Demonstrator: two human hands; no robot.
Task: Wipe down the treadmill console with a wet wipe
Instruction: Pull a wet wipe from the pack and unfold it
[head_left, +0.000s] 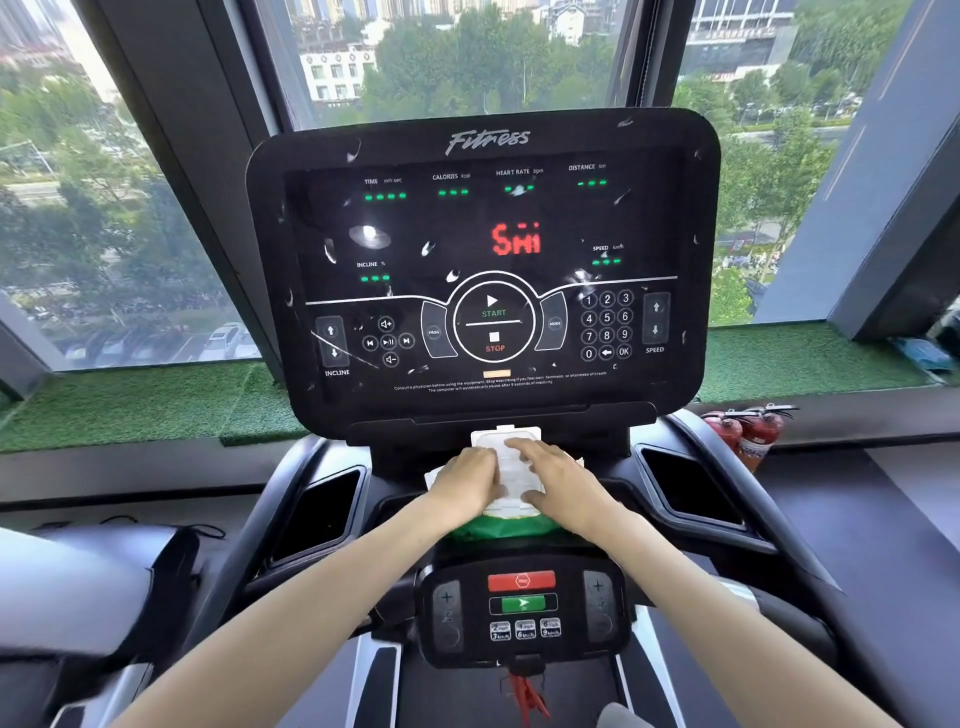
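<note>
Two forearms are seen reaching forward over the lower control panel (522, 608). The left hand (467, 478) is laid over the left side of the wet wipe pack (511, 480); whether it is gripped cannot be told. The right hand (558, 480) is spread flat on the pack, fingers straight. The pack is set on the ledge just below the white-flecked treadmill console (483, 249). Fire extinguishers (748, 431) are seen at far right.

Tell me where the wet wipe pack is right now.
Head view, centre: the wet wipe pack lies just below the console and above the lower control panel, with the left hand and right hand resting on it.
</note>
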